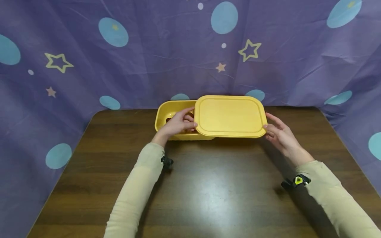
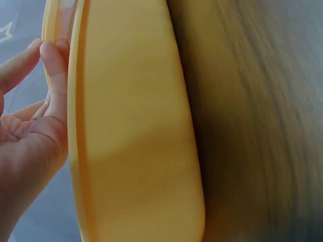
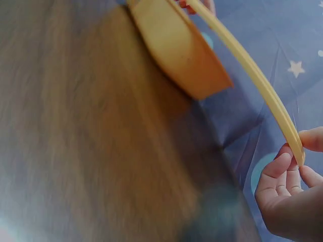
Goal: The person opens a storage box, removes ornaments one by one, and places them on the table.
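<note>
Broadly, a purple curtain [image 1: 166, 43] with stars and blue ovals fills the upper half of the frame, behind a dark wooden table [image 1: 214, 188] that spreads across the lower half. Near the centre, at the table's far edge, sits a yellow box [image 1: 190, 136], its left end uncovered. A yellow lid [image 1: 230, 115] is held level just above the box's right part, apart from it, reaching well past it toward the right of the frame. Right of centre, the right hand [image 1: 282, 137] pinches the lid's right end, thumb and fingers nearly together; the left hand [image 1: 178, 125] likewise pinches its left edge. Small dark pieces [image 1: 168, 119] lie inside the box, partly hidden.
</note>
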